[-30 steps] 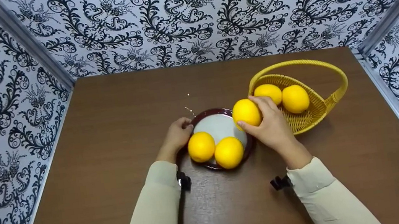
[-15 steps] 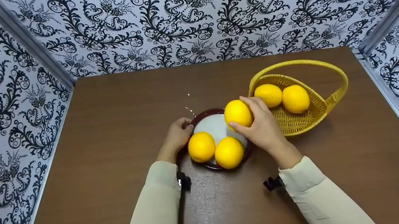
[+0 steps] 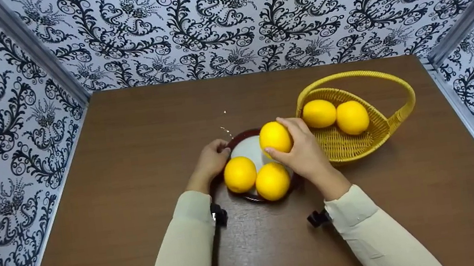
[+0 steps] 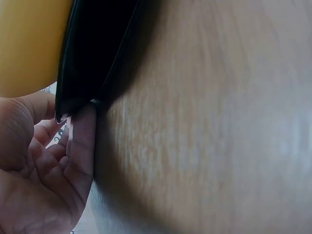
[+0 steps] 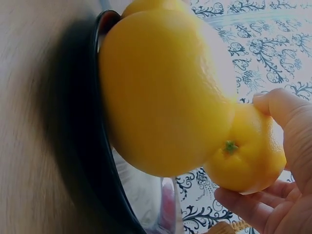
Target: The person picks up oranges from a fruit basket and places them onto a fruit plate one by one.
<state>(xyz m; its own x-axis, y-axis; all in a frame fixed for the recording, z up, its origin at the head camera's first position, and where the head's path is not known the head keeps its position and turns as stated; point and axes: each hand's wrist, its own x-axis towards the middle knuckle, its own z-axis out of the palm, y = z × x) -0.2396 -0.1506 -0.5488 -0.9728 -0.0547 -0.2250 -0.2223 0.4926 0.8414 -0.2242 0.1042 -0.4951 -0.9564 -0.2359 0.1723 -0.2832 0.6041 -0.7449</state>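
My right hand (image 3: 305, 149) grips a yellow-orange orange (image 3: 275, 138) between thumb and fingers, over the back right of a plate. A small green stem end shows on this held orange (image 5: 246, 151) in the right wrist view. The plate (image 3: 246, 148) has a white middle and a dark red-brown rim. Two more oranges rest on its front part, one at left (image 3: 240, 174) and one at right (image 3: 272, 182). With thumb above and fingers beneath, my left hand (image 3: 212, 160) pinches the plate's left rim. The left wrist view shows those fingers (image 4: 82, 141) under the dark edge.
A yellow wicker basket (image 3: 358, 150) with a tall arched handle stands right of the plate. It contains two oranges, one on the left (image 3: 319, 114) and one on the right (image 3: 352, 118). Patterned walls (image 3: 222, 20) enclose the brown wooden table (image 3: 140, 132) at the back and sides.
My right hand has carried the held orange leftward from beside the basket to over the plate. The left hand stays at the rim, and the other oranges have not moved.
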